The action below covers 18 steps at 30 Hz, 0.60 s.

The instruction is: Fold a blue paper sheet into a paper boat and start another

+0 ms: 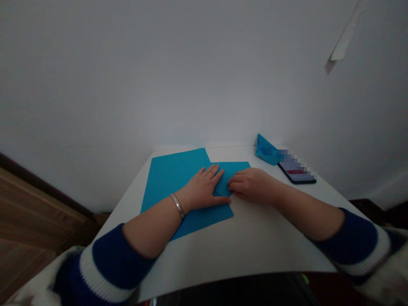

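My left hand (205, 187) lies flat with its fingers spread, pressing on blue paper; a silver bracelet circles that wrist. Beneath it spreads a large blue sheet of paper (168, 178). A smaller piece of folded blue paper (234, 167) overlaps the large sheet's right side, partly covered by both hands. My right hand (253, 185) has its fingers bent together at the right edge of this folded paper, gripping it there. The right thumb and part of the fold are hidden.
A folded blue paper shape (267, 152) stands at the back right, touching a lit phone (296, 172). The white table (255, 250) meets a plain wall at the back. Wooden furniture (35, 225) is low on the left.
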Available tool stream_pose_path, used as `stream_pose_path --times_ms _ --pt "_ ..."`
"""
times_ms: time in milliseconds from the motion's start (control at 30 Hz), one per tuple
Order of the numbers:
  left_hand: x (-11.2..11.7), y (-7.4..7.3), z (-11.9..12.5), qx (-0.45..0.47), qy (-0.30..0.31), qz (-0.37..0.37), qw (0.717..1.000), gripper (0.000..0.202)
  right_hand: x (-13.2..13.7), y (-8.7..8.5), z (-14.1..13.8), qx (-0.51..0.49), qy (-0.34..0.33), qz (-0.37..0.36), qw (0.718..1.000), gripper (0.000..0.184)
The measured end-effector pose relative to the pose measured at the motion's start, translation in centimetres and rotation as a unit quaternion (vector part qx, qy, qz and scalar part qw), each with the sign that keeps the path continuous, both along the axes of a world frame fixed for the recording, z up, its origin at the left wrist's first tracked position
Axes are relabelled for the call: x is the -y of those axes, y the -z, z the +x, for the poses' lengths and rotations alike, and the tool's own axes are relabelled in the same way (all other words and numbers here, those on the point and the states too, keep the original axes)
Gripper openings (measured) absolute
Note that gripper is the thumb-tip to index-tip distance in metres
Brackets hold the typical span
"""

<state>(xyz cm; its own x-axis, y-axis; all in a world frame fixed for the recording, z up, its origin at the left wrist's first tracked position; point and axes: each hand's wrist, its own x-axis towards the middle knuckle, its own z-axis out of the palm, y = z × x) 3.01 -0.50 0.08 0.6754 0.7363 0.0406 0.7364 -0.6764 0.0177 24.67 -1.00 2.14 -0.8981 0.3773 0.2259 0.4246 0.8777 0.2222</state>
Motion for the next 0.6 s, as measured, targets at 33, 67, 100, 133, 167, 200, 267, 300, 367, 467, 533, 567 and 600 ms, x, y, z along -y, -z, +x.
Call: stream_pose_path --times_ms 33,67,100,133,167,200,267,300,367,467,533,567,600 --pt "0.0 0.1 0.0 0.0 0.001 0.002 1.0 0.1 0.2 0.0 -0.2 0.002 -0.002 0.009 1.0 0.015" --pt "0.0 0.1 0.0 0.001 0.001 0.004 1.0 0.102 0.3 -0.1 -0.3 0.004 -0.001 0.017 1.0 0.015" --pt "0.0 0.1 0.0 0.003 0.001 0.004 1.0 0.102 0.5 -0.1 -0.4 0.005 0.003 0.025 1.0 0.016" --pt "0.0 0.1 0.0 0.006 0.001 0.005 1.0 0.101 0.6 -0.2 -0.5 0.004 0.008 0.032 0.999 0.017" --pt "0.0 0.0 0.0 0.01 0.003 0.008 1.0 0.098 0.7 -0.2 -0.5 -0.001 0.014 0.039 0.999 0.017" --pt "0.1 -0.1 0.0 0.014 0.009 0.012 1.0 0.093 0.7 -0.2 -0.5 -0.011 0.022 0.047 0.999 0.017" --pt "0.2 -0.6 0.1 0.029 0.033 0.033 0.998 0.082 0.7 -0.1 -0.6 -0.038 0.041 0.066 0.996 0.016" --pt "0.3 -0.9 0.2 0.041 0.049 0.05 0.997 0.076 0.7 0.0 -0.6 -0.052 0.053 0.075 0.994 0.015" --pt "0.4 -1.6 0.3 0.078 0.079 0.101 0.989 0.063 0.8 0.1 -0.6 -0.079 0.079 0.088 0.99 0.011" --pt "0.7 -2.2 0.6 0.093 0.12 0.18 0.972 0.035 1.0 0.1 -0.8 -0.111 0.115 0.096 0.982 0.01" --pt "0.8 -2.4 0.7 0.068 0.127 0.219 0.965 0.023 1.2 0.1 -0.9 -0.128 0.128 0.096 0.979 0.009" --pt "0.9 -2.5 0.7 0.056 0.124 0.234 0.963 0.022 1.3 0.0 -1.0 -0.135 0.129 0.094 0.978 0.009" --pt "1.0 -2.5 0.7 0.049 0.119 0.247 0.961 0.023 1.4 0.0 -1.1 -0.143 0.128 0.091 0.977 0.009"
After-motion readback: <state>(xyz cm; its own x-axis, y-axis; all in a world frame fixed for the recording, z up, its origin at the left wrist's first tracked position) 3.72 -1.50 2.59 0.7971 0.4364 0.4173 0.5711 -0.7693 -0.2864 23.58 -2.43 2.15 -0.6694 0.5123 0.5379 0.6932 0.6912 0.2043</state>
